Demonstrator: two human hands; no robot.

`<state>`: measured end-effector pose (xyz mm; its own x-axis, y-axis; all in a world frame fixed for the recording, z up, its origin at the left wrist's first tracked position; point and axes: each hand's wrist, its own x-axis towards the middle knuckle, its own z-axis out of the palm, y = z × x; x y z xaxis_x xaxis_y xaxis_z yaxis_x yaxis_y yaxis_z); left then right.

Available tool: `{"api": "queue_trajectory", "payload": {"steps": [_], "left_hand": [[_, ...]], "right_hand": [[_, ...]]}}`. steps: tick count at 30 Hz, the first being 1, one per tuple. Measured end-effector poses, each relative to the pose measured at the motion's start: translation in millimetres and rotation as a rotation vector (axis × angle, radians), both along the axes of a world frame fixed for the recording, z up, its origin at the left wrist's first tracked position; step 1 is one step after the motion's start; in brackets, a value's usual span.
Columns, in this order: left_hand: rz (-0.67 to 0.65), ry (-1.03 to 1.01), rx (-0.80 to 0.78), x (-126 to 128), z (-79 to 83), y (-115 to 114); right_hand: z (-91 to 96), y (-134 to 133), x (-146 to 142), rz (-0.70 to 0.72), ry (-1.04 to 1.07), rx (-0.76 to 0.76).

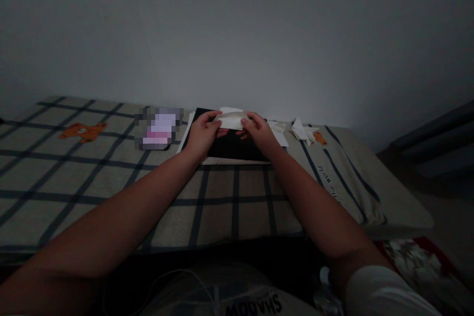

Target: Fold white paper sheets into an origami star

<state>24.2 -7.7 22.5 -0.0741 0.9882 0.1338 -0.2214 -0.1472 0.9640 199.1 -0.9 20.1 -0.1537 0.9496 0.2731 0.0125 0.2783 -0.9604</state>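
A folded white paper piece [232,120] is held between both hands above a black board [233,148]. My left hand [203,133] pinches its left end, fingers closed. On its right end my right hand [257,131] grips with curled fingers. The board lies on white sheets on a checked bedcover [111,177]. The room is dim.
A blurred-out object [158,128] lies left of the board. Small folded white paper shapes [301,131] and paper scraps [277,128] sit to the right. An orange bear print [83,132] marks the cover. A grey wall [237,34] rises behind. White cable [192,281] lies near my lap.
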Motion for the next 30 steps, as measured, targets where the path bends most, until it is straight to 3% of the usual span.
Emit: {"api": "queue_trajectory", "payload": {"steps": [9,17,30], "left_hand": [[-0.216,-0.121,-0.042,-5,0.1,1],[-0.198,-0.039,-0.066,-8,-0.4,3],[-0.188,-0.021,-0.031,-11,-1.8,6]], "right_hand": [[0.2,5,8,-0.049,0.064,-0.09],[-7.2,9,10,-0.014,0.127,-0.116],[-2.2,9,9,-0.102,0.192,-0.229]]}}
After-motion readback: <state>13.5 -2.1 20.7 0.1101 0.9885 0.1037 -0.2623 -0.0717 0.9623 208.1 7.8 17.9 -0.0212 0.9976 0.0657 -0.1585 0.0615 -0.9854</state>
